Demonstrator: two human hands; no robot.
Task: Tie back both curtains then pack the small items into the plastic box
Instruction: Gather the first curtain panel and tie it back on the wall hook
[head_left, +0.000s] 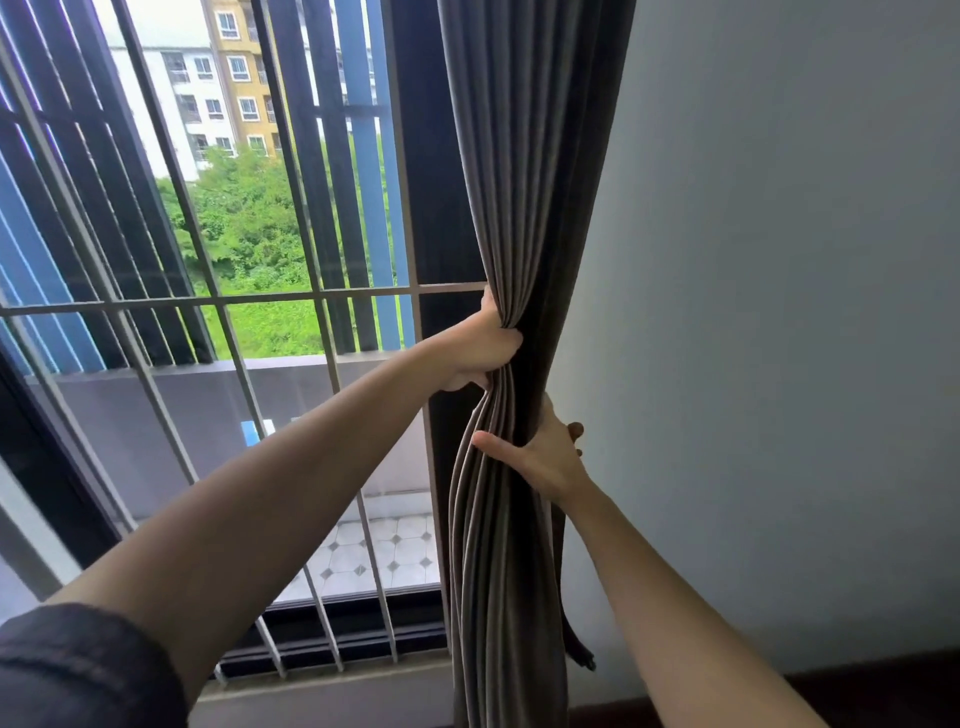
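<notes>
The grey curtain (524, 208) hangs bunched at the window's three o'clock edge against the white wall (779, 312), the left hand (480, 351) fisted tight around its gathered folds and the right hand (545, 457), at five o'clock of it, wrapping them with thumb spread.

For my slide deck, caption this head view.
Both hands, left hand above right hand, gather the grey curtain beside the barred window.

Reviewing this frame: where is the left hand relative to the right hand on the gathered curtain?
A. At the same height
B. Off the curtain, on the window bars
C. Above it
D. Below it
C: the left hand bunches the curtain higher up, the right hand grips it lower.
</notes>
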